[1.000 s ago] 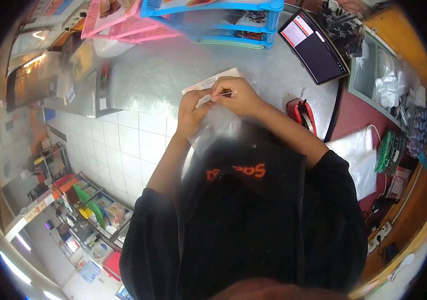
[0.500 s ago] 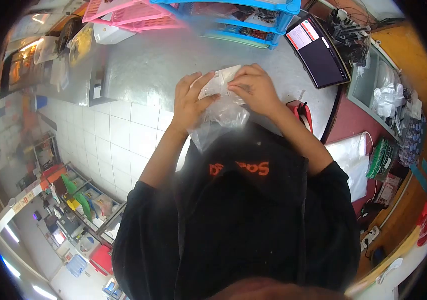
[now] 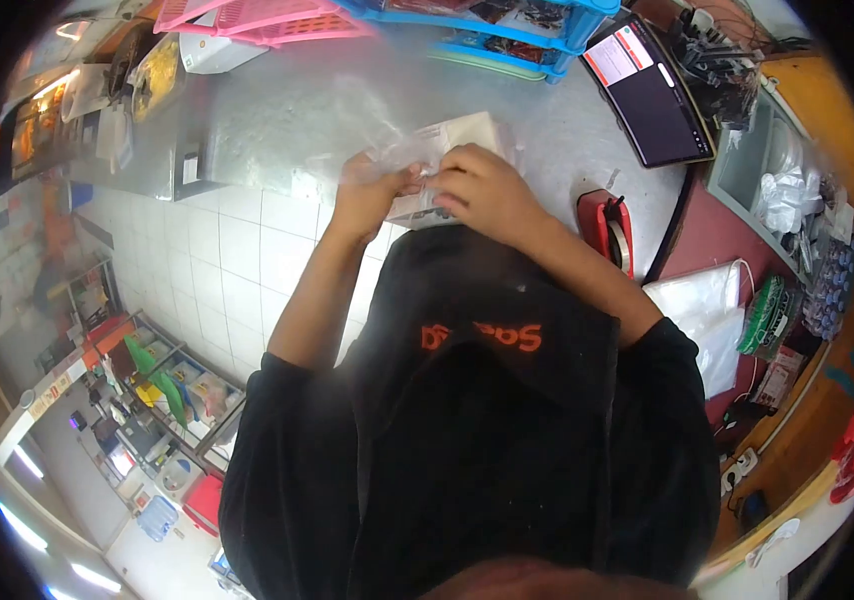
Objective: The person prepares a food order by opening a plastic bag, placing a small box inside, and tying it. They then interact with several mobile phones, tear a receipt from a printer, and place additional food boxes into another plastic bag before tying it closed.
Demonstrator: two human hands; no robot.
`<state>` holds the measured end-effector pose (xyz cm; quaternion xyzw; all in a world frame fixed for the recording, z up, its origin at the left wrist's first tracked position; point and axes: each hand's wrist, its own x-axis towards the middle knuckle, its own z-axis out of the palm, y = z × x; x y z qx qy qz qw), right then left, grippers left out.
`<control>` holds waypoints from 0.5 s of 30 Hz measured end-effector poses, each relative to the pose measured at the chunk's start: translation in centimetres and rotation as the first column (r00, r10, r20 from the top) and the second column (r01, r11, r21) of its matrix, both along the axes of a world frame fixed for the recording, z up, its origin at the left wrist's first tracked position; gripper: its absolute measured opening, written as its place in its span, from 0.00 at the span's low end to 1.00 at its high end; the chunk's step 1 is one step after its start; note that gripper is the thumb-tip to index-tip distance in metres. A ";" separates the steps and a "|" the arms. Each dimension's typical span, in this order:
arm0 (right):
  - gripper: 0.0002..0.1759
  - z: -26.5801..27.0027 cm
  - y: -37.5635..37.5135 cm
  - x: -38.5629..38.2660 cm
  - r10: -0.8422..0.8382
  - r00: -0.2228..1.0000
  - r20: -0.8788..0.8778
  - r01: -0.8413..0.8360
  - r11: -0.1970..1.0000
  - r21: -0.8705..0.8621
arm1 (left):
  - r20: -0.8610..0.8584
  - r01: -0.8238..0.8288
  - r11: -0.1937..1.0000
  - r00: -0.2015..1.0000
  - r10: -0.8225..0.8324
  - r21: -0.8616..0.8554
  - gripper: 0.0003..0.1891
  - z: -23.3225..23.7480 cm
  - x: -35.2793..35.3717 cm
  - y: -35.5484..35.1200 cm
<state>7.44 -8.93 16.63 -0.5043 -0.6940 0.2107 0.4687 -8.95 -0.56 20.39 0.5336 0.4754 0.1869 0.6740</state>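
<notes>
A white box [image 3: 479, 130] sits in a transparent plastic bag [image 3: 382, 148] at the near edge of the metal table, close to my apron. On the bag's gathered plastic, to the left of the box, my left hand [image 3: 375, 195] is closed in a pinch. My right hand [image 3: 492, 197] lies over the box's near side, its bent fingers gripping the plastic where both hands meet. Much of the box is hidden behind my right hand.
Right of my hands lies a red tape dispenser [image 3: 605, 228]; beyond it a tablet [image 3: 652, 95] leans on the metal table [image 3: 277, 115]. Pink trays [image 3: 277, 18] and a blue rack [image 3: 572, 45] line the back. White plastic bags [image 3: 702, 310] lie at right.
The bagged box has turned, and its loose plastic has swung from near my apron to the upper left. Both hands have moved closer together and slightly downward.
</notes>
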 end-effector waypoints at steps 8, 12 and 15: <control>0.05 0.0 -1.0 -3.4 -0.263 0.855 -0.446 0.157 0.952 -0.261 | 0.130 -0.316 0.908 0.923 0.361 -0.275 0.14 -0.7 -0.3 -2.1; 0.03 1.4 -1.2 -4.7 -0.587 0.230 -0.776 0.046 0.803 -0.594 | 0.058 -0.140 0.987 0.989 0.136 0.073 0.11 -4.0 -3.4 -4.4; 0.02 1.8 -1.4 -4.6 -0.556 0.270 -0.786 0.080 0.826 -0.557 | -0.239 0.183 0.951 0.963 -0.123 0.249 0.12 -3.9 -4.4 -3.8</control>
